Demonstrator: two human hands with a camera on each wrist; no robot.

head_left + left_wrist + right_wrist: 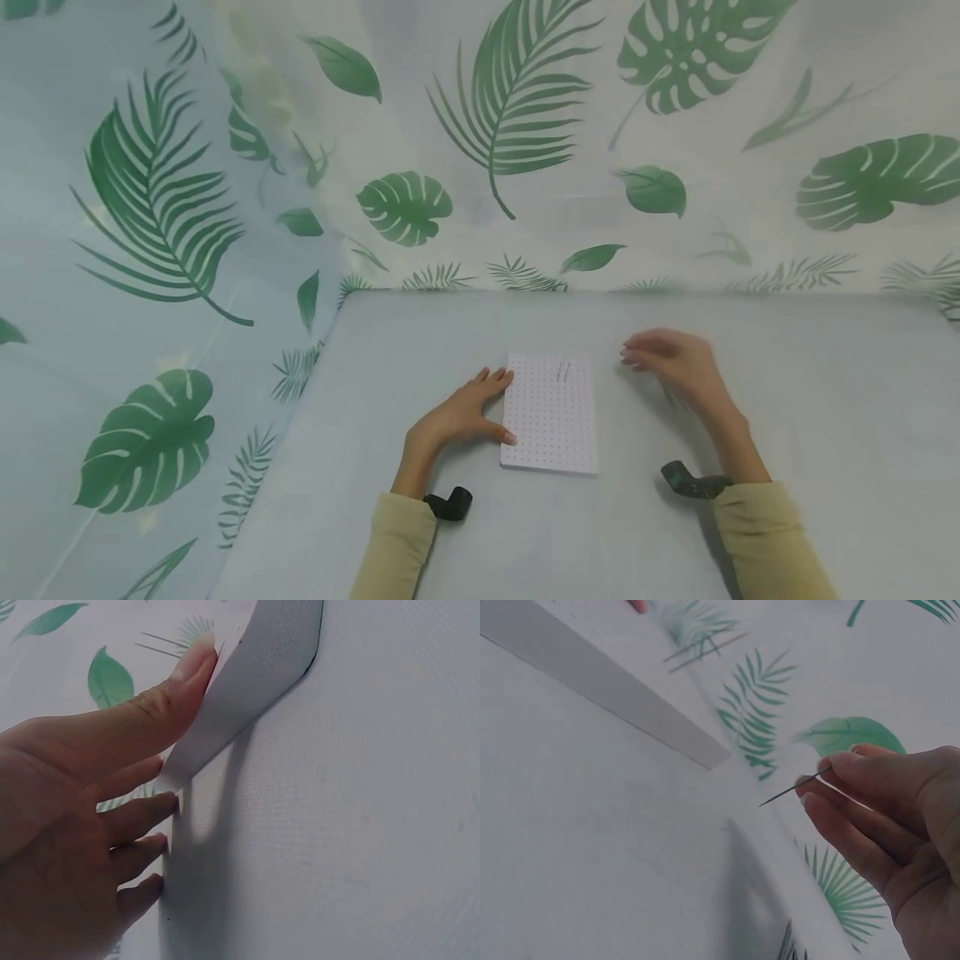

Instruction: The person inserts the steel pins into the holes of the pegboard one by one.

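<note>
A white board with a grid of small holes [551, 425] lies on the table. Two thin metal pins [559, 372] stand upright near its far edge. My left hand [459, 414] rests against the board's left side, fingers spread and fairly straight, with the thumb [180, 686] on its top edge. To the right of the board, my right hand [675, 360] is raised over the table. Between thumb and fingertips it pinches a thin metal pin [786, 793], whose free end points out toward the board's side.
Several loose thin pins [787, 943] lie on the table below the right hand. The pale table [420, 333] meets a leaf-patterned curtain [555, 225] at the back and left. Black wrist cameras [452, 504] sit at both cuffs.
</note>
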